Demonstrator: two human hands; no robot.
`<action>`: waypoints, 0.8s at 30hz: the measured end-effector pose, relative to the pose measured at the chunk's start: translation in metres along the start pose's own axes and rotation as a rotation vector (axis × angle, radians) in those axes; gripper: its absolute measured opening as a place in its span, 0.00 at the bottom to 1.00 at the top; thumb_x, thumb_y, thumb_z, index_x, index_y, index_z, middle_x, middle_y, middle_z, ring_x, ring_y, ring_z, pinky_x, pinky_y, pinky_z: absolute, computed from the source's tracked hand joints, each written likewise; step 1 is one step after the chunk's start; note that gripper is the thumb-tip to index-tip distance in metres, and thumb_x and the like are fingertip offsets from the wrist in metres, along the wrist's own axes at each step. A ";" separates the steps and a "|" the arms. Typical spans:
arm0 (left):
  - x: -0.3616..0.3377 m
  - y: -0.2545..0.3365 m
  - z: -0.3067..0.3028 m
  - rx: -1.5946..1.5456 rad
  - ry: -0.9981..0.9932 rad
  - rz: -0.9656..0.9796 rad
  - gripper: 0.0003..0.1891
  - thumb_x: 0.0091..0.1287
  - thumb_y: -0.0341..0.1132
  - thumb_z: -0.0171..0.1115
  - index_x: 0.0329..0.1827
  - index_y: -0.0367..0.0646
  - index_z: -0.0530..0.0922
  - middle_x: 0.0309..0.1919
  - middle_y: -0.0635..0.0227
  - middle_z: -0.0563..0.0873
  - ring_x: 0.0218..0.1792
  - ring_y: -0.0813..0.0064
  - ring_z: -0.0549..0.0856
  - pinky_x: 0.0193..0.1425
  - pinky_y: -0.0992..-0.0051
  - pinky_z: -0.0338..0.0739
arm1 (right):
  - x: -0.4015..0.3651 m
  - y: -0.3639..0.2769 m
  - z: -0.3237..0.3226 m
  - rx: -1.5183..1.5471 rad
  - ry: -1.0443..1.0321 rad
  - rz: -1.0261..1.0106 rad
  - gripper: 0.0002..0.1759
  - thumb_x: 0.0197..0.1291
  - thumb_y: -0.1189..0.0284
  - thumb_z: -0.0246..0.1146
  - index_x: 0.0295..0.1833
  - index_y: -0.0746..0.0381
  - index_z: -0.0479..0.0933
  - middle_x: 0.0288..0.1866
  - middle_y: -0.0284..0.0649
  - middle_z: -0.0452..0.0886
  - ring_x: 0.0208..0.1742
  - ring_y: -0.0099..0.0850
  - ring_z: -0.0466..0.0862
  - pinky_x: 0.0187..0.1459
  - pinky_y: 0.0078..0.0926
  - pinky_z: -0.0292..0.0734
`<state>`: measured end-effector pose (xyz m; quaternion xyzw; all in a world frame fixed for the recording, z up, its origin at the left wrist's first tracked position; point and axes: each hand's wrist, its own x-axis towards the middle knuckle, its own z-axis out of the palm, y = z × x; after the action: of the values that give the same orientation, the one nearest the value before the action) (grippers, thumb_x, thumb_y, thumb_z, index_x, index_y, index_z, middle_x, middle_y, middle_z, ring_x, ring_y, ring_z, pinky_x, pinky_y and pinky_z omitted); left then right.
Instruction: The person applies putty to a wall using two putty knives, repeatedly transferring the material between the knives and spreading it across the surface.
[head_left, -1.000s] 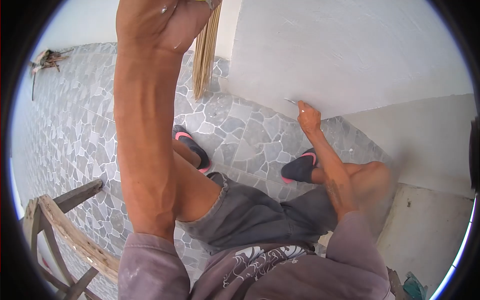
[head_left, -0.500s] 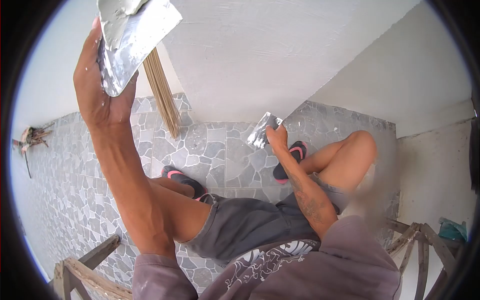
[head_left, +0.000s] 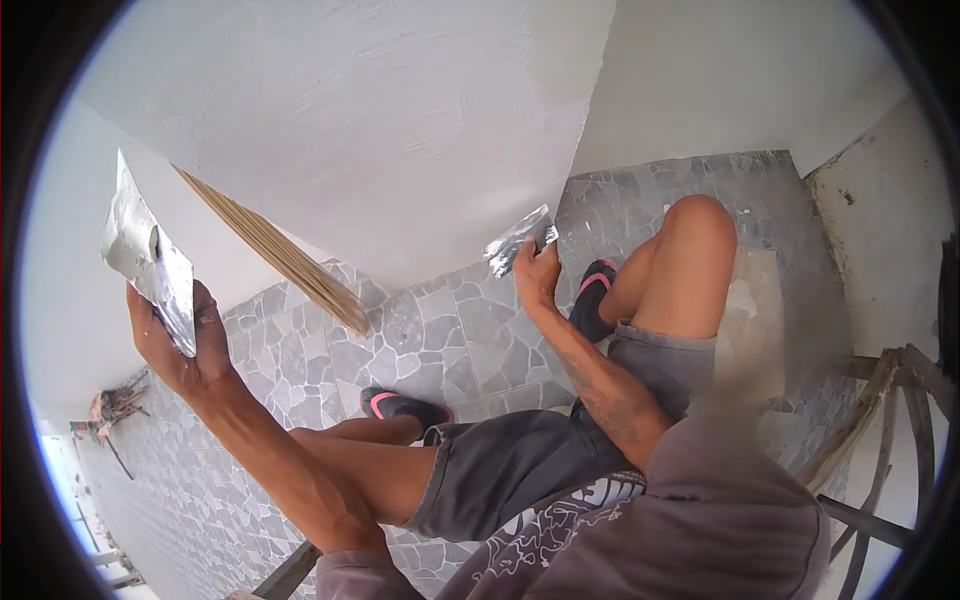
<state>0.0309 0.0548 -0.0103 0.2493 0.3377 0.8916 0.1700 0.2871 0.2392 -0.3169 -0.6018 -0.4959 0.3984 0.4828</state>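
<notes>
My left hand (head_left: pixel 190 352) grips a wide metal putty knife (head_left: pixel 178 283) from below, its blade pointing up at the left. A lump of pale grey putty (head_left: pixel 130 238) clings to that blade. In my right hand (head_left: pixel 537 275) is a second putty knife (head_left: pixel 512 242), its shiny blade smeared with putty. This blade overlaps the lower edge of the white wall panel (head_left: pixel 390 140), near its right corner. Faint trowel marks show across the panel's surface.
A bundle of thin sticks (head_left: pixel 285 258) leans against the wall. Grey stone-patterned tiles (head_left: pixel 430 330) cover the floor around my feet. Wooden supports (head_left: pixel 865 420) stand at the right, with another wooden piece (head_left: pixel 290 568) at bottom left. A twiggy bundle (head_left: pixel 120 405) lies far left.
The view has turned, shifting the wall and floor. My left hand with its loaded putty knife now sits lower and farther left. The right putty knife is slightly higher, still by the panel's edge.
</notes>
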 end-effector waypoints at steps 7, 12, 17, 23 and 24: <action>-0.013 -0.007 0.032 0.029 0.142 -0.021 0.10 0.74 0.22 0.50 0.54 0.27 0.71 0.35 0.62 0.75 0.29 0.80 0.70 0.23 0.83 0.65 | 0.004 -0.067 0.053 0.004 -0.094 -0.018 0.23 0.64 0.72 0.54 0.56 0.83 0.65 0.53 0.69 0.74 0.52 0.60 0.80 0.56 0.48 0.76; -0.010 -0.002 0.030 0.018 0.143 -0.036 0.10 0.76 0.24 0.49 0.55 0.27 0.71 0.33 0.63 0.76 0.28 0.81 0.69 0.22 0.83 0.64 | 0.026 -0.090 0.063 0.001 -0.158 0.221 0.26 0.63 0.71 0.54 0.56 0.86 0.63 0.57 0.72 0.70 0.54 0.58 0.80 0.54 0.48 0.79; -0.006 0.002 0.021 0.016 0.145 -0.013 0.12 0.76 0.24 0.48 0.57 0.25 0.70 0.34 0.62 0.76 0.27 0.82 0.70 0.22 0.84 0.64 | 0.063 -0.025 0.074 0.075 -0.122 0.424 0.20 0.60 0.74 0.55 0.50 0.82 0.72 0.48 0.67 0.81 0.49 0.56 0.85 0.52 0.44 0.81; -0.010 0.001 0.025 0.048 0.193 0.029 0.12 0.76 0.24 0.48 0.58 0.26 0.70 0.31 0.63 0.76 0.23 0.82 0.69 0.19 0.84 0.64 | 0.020 -0.049 0.062 -0.126 -0.060 -0.012 0.19 0.60 0.76 0.53 0.50 0.83 0.71 0.48 0.70 0.79 0.51 0.60 0.83 0.56 0.48 0.78; -0.011 0.002 0.033 0.031 0.226 0.038 0.13 0.76 0.24 0.48 0.58 0.26 0.70 0.31 0.63 0.76 0.23 0.82 0.69 0.19 0.83 0.64 | 0.024 -0.049 0.068 -0.174 -0.042 -0.056 0.19 0.59 0.76 0.53 0.51 0.83 0.70 0.47 0.71 0.79 0.51 0.61 0.82 0.56 0.50 0.77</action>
<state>0.0584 0.0653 0.0083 0.1561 0.3635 0.9118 0.1101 0.2159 0.2773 -0.2837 -0.6189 -0.5553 0.3529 0.4291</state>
